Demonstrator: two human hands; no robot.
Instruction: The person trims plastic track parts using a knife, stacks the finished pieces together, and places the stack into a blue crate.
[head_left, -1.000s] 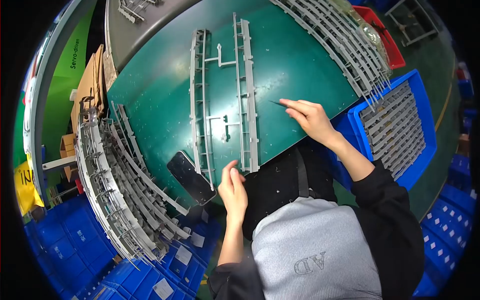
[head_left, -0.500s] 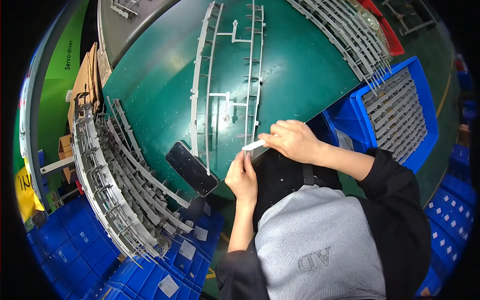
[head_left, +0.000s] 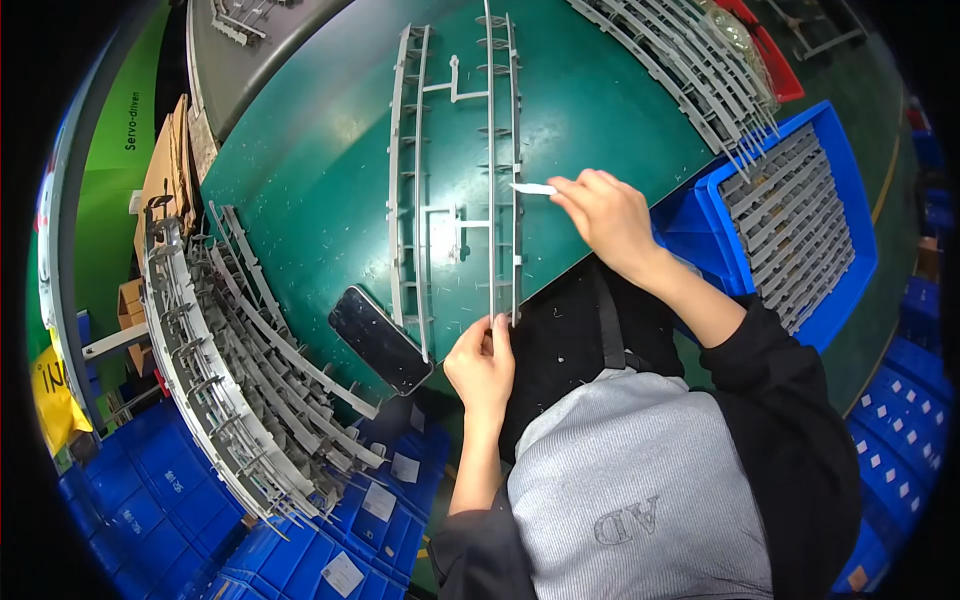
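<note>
"What takes up most of the space from where you're standing?"

"The green table [head_left: 620, 130], with pale flecks scattered over it. Off its left edge there's a curved heap of grey strips [head_left: 240, 400]. To the right sits a blue crate [head_left: 846, 190] packed with rows of strips, and a further stack [head_left: 690, 80] lies along the table's far right edge."

"And in the middle?"

"A moulded grey frame [head_left: 491, 165], lengthwise on the table in front of the person: two long, ladder-like sides with thin cross-pieces between them. Its near end comes right to the table's edge."

"Where are the hands?"

"The left hand [head_left: 480, 370] is at that near end, thumb and forefinger pinched together on the tip of the frame's right side. How hard they squeeze, I can't tell. The right hand [head_left: 618, 222] is farther up, out to the right of the same side, fingertips closed on something slim."

"Anything smaller?"

"A dark phone [head_left: 380, 340], lying aslant by the frame's near left corner. Smallest is what the right fingertips grip: a narrow, whitish tool [head_left: 535, 188], its pointed tip aimed leftward at the frame. Whether it touches, I can't say from here."
</note>
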